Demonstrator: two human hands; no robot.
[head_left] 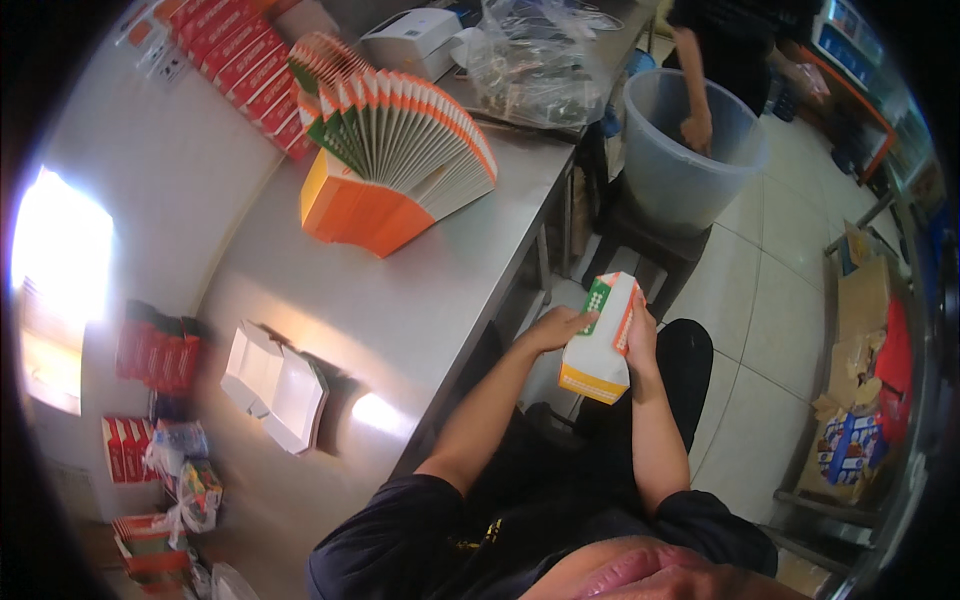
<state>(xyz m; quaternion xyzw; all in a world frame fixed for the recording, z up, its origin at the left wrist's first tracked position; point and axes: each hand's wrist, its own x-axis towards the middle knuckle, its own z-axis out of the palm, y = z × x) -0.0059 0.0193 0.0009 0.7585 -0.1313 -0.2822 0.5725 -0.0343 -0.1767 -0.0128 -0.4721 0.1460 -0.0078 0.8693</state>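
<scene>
left hand partly behind carton

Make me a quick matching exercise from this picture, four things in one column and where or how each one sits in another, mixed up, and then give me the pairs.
Things:
1. Yellow-ended carton
2. White carton
3. Row of orange-and-green cartons
4. Translucent tub

Places and states:
A. Fanned out in a curve on the metal table
B. Standing on a dark stool
C. Held between the left hand and right hand
D. Lying open by itself on the metal table

Pairs: 1-C, 2-D, 3-A, 4-B
</scene>
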